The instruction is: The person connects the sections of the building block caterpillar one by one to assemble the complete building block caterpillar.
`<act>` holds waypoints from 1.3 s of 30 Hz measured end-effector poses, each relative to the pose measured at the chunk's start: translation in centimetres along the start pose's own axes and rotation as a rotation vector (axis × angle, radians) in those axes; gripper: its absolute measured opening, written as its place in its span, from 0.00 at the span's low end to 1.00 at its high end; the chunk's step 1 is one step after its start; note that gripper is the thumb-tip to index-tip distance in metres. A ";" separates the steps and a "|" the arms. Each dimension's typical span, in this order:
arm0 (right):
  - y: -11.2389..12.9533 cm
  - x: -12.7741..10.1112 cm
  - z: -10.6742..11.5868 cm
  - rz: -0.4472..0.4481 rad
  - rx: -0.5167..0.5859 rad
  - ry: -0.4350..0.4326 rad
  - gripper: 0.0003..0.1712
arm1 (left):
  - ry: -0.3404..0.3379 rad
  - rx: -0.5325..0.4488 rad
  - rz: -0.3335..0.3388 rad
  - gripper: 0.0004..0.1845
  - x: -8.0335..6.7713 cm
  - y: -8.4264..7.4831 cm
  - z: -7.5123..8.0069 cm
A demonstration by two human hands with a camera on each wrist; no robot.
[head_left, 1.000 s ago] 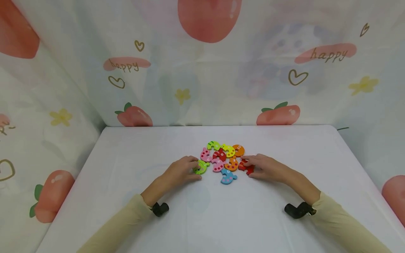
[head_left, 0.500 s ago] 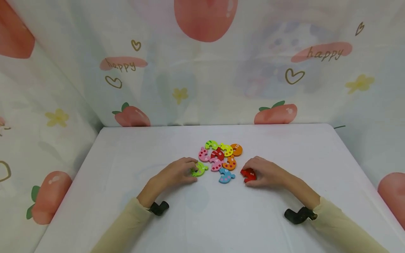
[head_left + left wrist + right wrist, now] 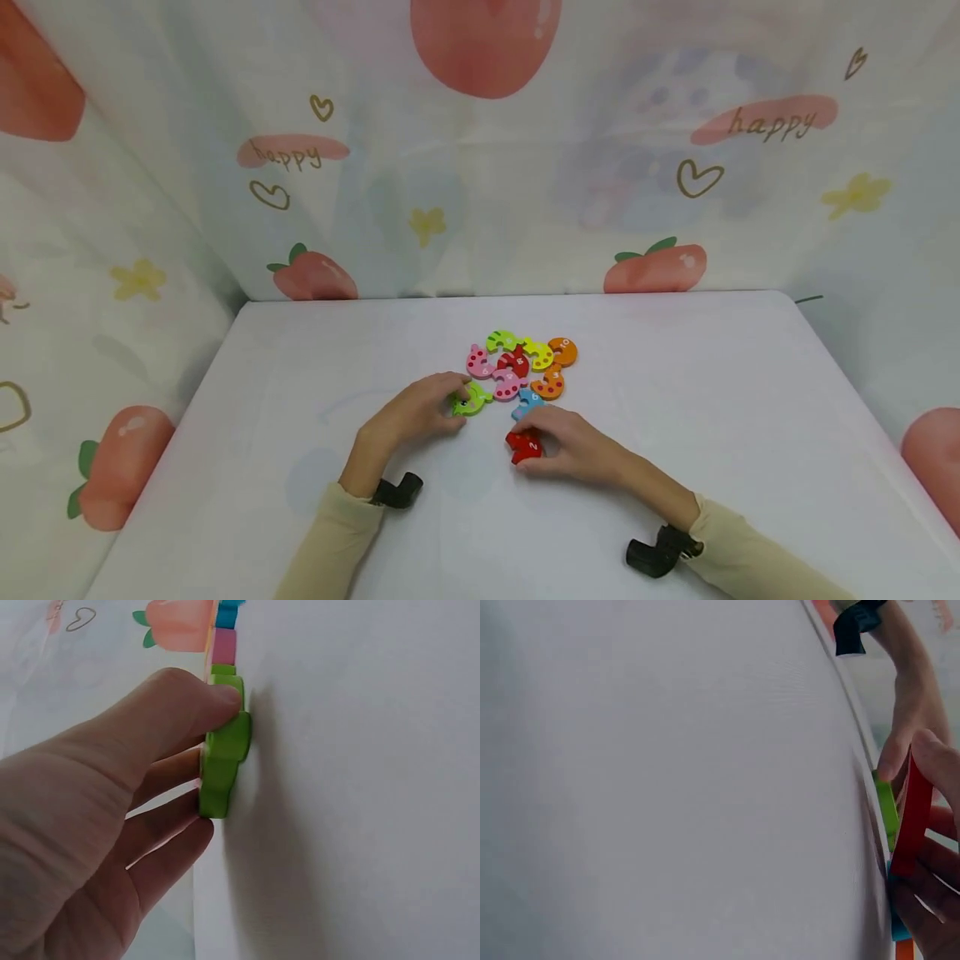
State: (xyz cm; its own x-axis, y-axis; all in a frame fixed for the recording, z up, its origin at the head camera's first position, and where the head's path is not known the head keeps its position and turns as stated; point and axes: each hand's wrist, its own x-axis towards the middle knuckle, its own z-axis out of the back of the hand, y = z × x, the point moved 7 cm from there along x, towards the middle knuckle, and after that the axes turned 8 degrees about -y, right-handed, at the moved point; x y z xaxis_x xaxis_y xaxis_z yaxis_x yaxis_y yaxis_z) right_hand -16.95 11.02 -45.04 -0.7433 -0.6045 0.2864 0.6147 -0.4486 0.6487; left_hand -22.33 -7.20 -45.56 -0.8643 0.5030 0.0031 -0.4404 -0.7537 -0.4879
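Right hand (image 3: 573,446): part-curled, thumb and fingers pinching the red piece marked 2 (image 3: 522,445), on the near side of the blue animal-shaped piece (image 3: 528,402). Left hand (image 3: 420,408): part-curled likewise, gripping the green animal-shaped piece (image 3: 474,402), left of the blue one. Just beyond the blue: pink spotted piece (image 3: 506,387); orange spotted piece (image 3: 551,386), more to the right. Farther beyond it: red striped piece (image 3: 513,363), yellow spotted piece (image 3: 542,357), green striped piece (image 3: 498,340).
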 end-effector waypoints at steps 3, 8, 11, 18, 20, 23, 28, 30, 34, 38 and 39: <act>-0.3 1.0 -0.1 -0.022 -0.012 -0.019 0.23 | -0.001 -0.011 0.016 0.17 0.0 0.1 0.0; -1.7 3.1 0.2 -0.096 -0.062 -0.071 0.24 | -0.006 -0.027 0.033 0.17 0.1 0.1 0.1; -2.7 4.6 0.2 -0.146 -0.071 -0.090 0.25 | -0.012 -0.032 0.047 0.17 0.2 0.2 0.3; -4.2 7.0 0.4 -0.231 -0.019 -0.155 0.25 | 0.007 -0.007 0.032 0.22 0.3 0.2 0.5; -3.9 7.1 0.3 -0.215 -0.013 -0.175 0.25 | 0.013 -0.008 0.032 0.22 0.3 0.1 0.5; -3.2 6.6 -0.2 -0.190 -0.014 -0.193 0.25 | 0.030 -0.004 0.033 0.22 0.2 0.1 0.5; -1.9 6.2 -1.4 -0.165 -0.042 -0.235 0.25 | 0.054 0.020 0.035 0.24 -0.1 0.0 0.6; -1.6 6.3 -1.8 -0.155 -0.062 -0.257 0.25 | 0.047 0.034 0.018 0.25 -0.2 0.0 0.6; -1.3 6.3 -2.3 -0.160 -0.079 -0.272 0.25 | 0.007 0.075 -0.020 0.24 -0.4 0.0 0.6; -1.2 6.3 -2.5 -0.181 -0.082 -0.275 0.25 | -0.036 0.098 -0.030 0.23 -0.5 -0.2 0.9; -1.2 6.3 -2.5 -0.183 -0.086 -0.280 0.25 | -0.046 0.097 -0.030 0.22 -0.6 -0.3 1.0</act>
State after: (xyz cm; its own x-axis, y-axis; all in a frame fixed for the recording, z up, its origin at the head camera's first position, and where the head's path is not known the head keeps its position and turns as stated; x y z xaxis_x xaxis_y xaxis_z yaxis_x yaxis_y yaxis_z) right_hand -21.68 6.11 -45.74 -0.8796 -0.3103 0.3607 0.4756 -0.5943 0.6485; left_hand -21.97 -7.71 -44.54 -0.8596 0.5077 0.0579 -0.4859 -0.7771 -0.4000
